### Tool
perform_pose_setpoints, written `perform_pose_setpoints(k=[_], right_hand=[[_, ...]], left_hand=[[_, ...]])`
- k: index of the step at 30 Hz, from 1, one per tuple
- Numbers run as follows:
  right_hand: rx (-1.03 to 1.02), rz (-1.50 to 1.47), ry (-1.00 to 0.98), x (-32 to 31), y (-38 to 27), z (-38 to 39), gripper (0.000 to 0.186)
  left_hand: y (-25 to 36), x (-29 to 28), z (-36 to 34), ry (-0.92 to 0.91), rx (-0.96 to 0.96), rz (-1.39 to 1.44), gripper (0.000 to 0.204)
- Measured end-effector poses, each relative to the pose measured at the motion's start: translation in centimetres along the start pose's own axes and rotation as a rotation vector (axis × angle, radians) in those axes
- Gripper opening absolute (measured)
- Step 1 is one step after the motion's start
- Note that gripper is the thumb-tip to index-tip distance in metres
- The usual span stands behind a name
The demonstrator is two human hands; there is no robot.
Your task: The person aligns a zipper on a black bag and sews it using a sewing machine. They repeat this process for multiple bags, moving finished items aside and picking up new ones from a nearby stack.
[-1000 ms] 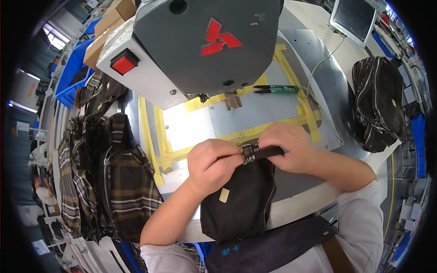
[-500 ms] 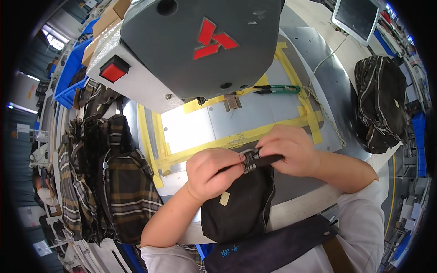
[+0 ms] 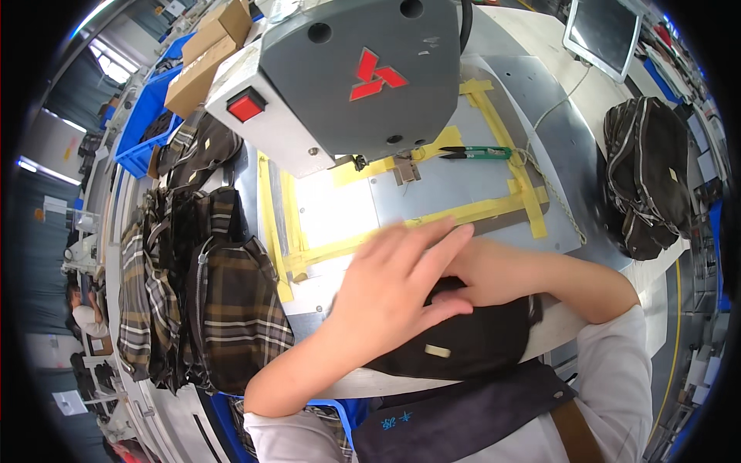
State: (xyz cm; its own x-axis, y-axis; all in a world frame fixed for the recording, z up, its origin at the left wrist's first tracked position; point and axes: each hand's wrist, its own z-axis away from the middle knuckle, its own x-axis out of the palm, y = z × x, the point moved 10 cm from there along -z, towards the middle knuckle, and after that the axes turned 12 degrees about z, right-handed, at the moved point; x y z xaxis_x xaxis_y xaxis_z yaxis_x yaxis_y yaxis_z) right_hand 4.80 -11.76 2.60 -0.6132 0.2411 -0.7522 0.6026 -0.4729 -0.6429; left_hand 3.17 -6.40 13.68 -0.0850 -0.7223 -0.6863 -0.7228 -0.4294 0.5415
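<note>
A black fabric bag (image 3: 494, 339) with a small pale tag lies at the table's near edge, in front of me. My left hand (image 3: 390, 289) is over the bag's left part, open, with fingers stretched out and the fingertips smeared by motion. Just to its right, my right hand (image 3: 494, 270) is low over the bag's upper side. The left hand covers its fingers, so any grip on the bag or its strap is hidden. Beyond both hands stands a grey sewing machine head (image 3: 363, 85) above a metal work plate (image 3: 340, 220) edged with yellow tape.
Green-handled thread snips (image 3: 482, 153) lie on the plate's far right. Plaid bags (image 3: 239, 309) are piled at the left, near a blue crate (image 3: 139, 158) and cardboard boxes (image 3: 204, 69). More black bags (image 3: 644, 177) sit at the right, below a screen (image 3: 604, 35).
Both hands have left the strap buckle they held up, and it is now out of sight. The left hand has opened and moved right. The bag has turned and shifted right.
</note>
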Motion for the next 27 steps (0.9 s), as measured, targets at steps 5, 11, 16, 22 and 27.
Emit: perform_pose_setpoints(k=[5, 11, 16, 22, 27], right_hand=[[0.094, -0.037, -0.027, -4.0, 2.5, 1.4, 0.04], [0.426, -0.494, 0.278, -7.3, 9.8, 1.9, 0.032], [0.111, 0.015, 0.373, -8.4, 6.3, -0.2, 0.031], [0.021, 0.21, 0.484, -7.7, 3.0, -2.1, 0.031], [0.207, -0.226, 0.424, -7.2, 7.2, -2.1, 0.028]], left_hand=[[-7.1, 2.5, 3.4, -0.172, -0.335, 0.006, 0.034], [-11.6, 0.7, 6.4, -0.195, -0.648, 0.116, 0.035], [-10.4, 2.0, 3.3, -0.119, -0.703, 0.396, 0.059], [-12.4, 3.7, -0.2, -0.185, -0.53, 0.319, 0.033], [-13.5, 2.8, 2.1, 0.058, -0.551, 0.341, 0.016]])
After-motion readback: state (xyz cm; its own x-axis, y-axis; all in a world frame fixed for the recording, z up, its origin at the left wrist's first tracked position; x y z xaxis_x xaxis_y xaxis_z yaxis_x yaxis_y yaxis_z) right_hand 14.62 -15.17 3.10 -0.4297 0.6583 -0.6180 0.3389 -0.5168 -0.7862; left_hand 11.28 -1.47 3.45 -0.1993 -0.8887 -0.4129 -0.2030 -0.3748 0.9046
